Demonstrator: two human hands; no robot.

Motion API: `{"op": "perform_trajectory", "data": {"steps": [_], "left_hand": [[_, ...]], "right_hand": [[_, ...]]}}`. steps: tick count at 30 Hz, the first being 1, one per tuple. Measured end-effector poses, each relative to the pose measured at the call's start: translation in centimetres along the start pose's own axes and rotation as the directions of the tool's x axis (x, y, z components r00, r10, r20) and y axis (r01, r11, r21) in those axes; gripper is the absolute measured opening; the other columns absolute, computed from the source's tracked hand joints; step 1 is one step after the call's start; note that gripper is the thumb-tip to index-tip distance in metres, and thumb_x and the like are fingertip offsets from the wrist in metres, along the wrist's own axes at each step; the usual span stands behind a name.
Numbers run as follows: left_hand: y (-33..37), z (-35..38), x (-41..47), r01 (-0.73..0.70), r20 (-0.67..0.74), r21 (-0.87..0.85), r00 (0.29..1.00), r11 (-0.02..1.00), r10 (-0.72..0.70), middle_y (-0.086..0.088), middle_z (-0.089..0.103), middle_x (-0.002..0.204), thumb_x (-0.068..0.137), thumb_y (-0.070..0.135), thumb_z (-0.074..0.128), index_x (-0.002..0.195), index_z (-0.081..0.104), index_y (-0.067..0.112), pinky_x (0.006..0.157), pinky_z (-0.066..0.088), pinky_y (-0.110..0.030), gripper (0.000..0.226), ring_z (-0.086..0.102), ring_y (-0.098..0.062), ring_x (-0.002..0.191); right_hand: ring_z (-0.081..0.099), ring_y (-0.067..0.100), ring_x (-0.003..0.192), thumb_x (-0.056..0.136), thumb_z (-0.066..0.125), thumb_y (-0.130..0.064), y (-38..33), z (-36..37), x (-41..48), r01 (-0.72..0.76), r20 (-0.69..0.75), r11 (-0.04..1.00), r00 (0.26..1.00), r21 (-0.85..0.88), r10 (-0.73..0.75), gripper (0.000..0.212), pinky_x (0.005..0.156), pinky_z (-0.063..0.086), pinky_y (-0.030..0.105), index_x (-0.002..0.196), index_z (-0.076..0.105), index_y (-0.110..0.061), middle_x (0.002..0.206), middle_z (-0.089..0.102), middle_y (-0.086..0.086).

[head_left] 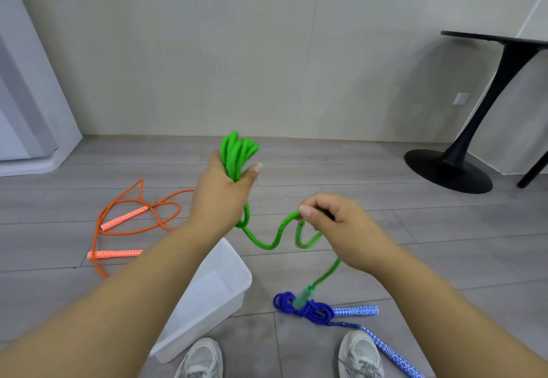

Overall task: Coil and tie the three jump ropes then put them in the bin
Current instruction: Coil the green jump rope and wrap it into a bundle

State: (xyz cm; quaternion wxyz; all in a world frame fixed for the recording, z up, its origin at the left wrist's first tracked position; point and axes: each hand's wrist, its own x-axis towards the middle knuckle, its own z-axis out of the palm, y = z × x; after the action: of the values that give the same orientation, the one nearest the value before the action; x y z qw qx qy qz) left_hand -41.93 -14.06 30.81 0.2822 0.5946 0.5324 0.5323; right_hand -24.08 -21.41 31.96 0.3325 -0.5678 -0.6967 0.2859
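Observation:
My left hand [221, 192] is raised and grips a bundle of loops of the green jump rope [238, 153], which stick up above the fist. A loose length of that rope sags across to my right hand [332, 223], which pinches it; its tail and green handle [301, 300] dangle blurred below. The blue jump rope [299, 308] lies coiled on the floor at lower right with its patterned handles beside it. The orange jump rope [127, 214] lies uncoiled on the floor at left. A clear plastic bin [234, 271] stands on the floor below my left forearm.
My two grey sneakers [201, 360] are at the bottom edge, beside the bin and the blue handles. A black pedestal table [450, 167] stands at the right by the wall. A white cabinet or door [26, 128] is at the left.

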Motion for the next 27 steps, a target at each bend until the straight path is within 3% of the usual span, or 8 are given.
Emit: {"op": "perform_trajectory", "data": {"steps": [4,7,11,14,17,20,24,27], "left_hand": [[1.0,0.9,-1.2,-0.039,0.202,-0.02,0.978,0.999,0.042,0.016,0.061,0.079,0.081,0.05,0.063,0.091,0.058,0.029,0.068,0.041,-0.014,0.024,0.058,-0.002,0.076],[1.4,1.6,-1.8,-0.081,0.307,-0.059,0.947,0.995,0.095,0.007,0.064,0.071,0.077,0.071,0.049,0.079,0.059,0.025,0.062,0.041,-0.017,0.047,0.058,-0.005,0.068],[1.7,2.0,-2.0,-0.162,0.435,-0.136,0.876,0.977,0.206,0.017,0.054,0.057,0.072,0.082,0.032,0.07,0.055,0.024,0.051,0.032,-0.013,0.063,0.046,-0.001,0.052],[1.9,1.9,-1.9,-0.061,0.547,-0.225,0.818,0.972,0.178,0.021,0.064,0.066,0.078,0.048,0.066,0.084,0.062,0.028,0.06,0.04,-0.006,0.022,0.058,0.007,0.065],[1.8,1.3,-1.5,-0.013,0.655,-0.201,0.742,0.979,0.145,0.018,0.061,0.064,0.08,0.013,0.071,0.087,0.062,0.025,0.061,0.04,-0.007,0.017,0.056,0.005,0.062],[1.5,0.7,-1.2,0.017,0.699,-0.1,0.713,0.995,0.058,0.008,0.042,0.054,0.082,0.01,0.068,0.07,0.054,0.02,0.052,0.034,-0.018,0.021,0.04,-0.007,0.051],[1.0,0.3,-0.8,0.039,0.683,0.021,0.729,0.999,-0.043,0.008,0.051,0.054,0.083,0.015,0.068,0.068,0.054,0.02,0.053,0.039,-0.017,0.022,0.049,-0.005,0.049],[0.5,-0.2,-0.7,0.075,0.662,0.077,0.742,0.994,-0.107,-0.002,0.046,0.058,0.084,0.028,0.067,0.068,0.052,0.015,0.059,0.034,-0.026,0.026,0.043,-0.015,0.057]], "right_hand": [[0.047,-0.003,0.056,0.093,0.052,-0.027,-1.1,0.5,1.0,0.043,-0.151,0.995,0.988,0.091,-0.029,0.027,0.053,0.035,0.009,0.066,0.056,-0.032,0.056,0.053,-0.017],[0.047,-0.006,0.049,0.093,0.053,-0.026,-1.9,0.8,1.7,0.052,-0.224,0.986,0.974,0.161,-0.015,0.031,0.049,0.034,0.007,0.062,0.053,-0.032,0.055,0.051,-0.011],[0.039,0.0,0.039,0.092,0.055,-0.028,-2.0,0.9,2.5,0.013,-0.27,0.971,0.961,0.239,0.054,0.031,0.042,0.028,0.009,0.061,0.058,-0.028,0.049,0.048,-0.011],[0.045,-0.002,0.045,0.091,0.056,-0.029,-1.9,0.8,2.9,0.004,-0.257,0.957,0.963,0.29,0.074,0.027,0.049,0.036,0.012,0.066,0.064,-0.024,0.049,0.054,-0.013],[0.044,-0.001,0.045,0.09,0.058,-0.028,-1.5,0.5,2.8,0.008,-0.246,0.972,0.968,0.233,0.051,0.026,0.049,0.036,0.012,0.064,0.063,-0.023,0.045,0.053,-0.014],[0.05,0.005,0.054,0.085,0.064,-0.03,-1.2,0.1,2.6,0.017,-0.231,0.984,0.973,0.175,0.025,0.024,0.058,0.044,0.026,0.062,0.066,-0.026,0.051,0.06,-0.012],[0.059,0.004,0.064,0.079,0.072,-0.025,-0.8,-1.2,1.9,0.015,-0.136,0.995,0.991,0.095,-0.002,0.002,0.064,0.049,0.024,0.077,0.072,-0.024,0.068,0.07,-0.004],[0.051,0.005,0.059,0.085,0.066,-0.025,-0.1,-1.9,1.3,0.023,-0.032,0.987,0.999,-0.159,-0.029,0.005,0.059,0.043,0.024,0.086,0.07,-0.023,0.073,0.066,0.001]]}}
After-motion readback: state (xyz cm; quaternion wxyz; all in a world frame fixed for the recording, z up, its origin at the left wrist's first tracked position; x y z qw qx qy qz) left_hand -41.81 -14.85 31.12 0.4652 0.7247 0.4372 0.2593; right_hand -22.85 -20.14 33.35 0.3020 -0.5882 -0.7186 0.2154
